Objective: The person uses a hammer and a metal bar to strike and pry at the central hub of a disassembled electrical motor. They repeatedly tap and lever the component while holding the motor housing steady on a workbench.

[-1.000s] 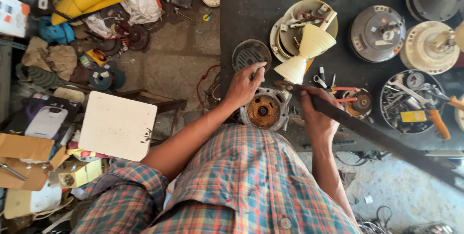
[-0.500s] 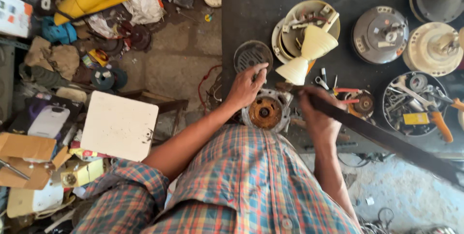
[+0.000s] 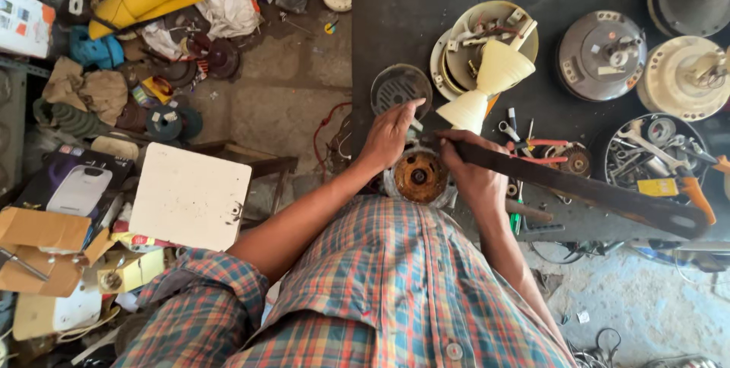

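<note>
Gripping a long flat dark metal fan blade (image 3: 585, 189) near its end, the right hand (image 3: 473, 174) is clenched around it at the front edge of the dark workbench (image 3: 395, 26). Blade runs out to the right, matte and worn, rounded tip. Left hand (image 3: 389, 134) lies open, fingers spread, on the rim of a round fan motor (image 3: 420, 178) with a rusty orange core and dull silver casing, sitting between both hands at the bench edge. Just behind: cream plastic cone cover (image 3: 487, 83), round grey perforated disc (image 3: 400, 88). Right side: round tray of metal tools (image 3: 654, 147). Person wears a checked cotton shirt (image 3: 395, 292).
</note>
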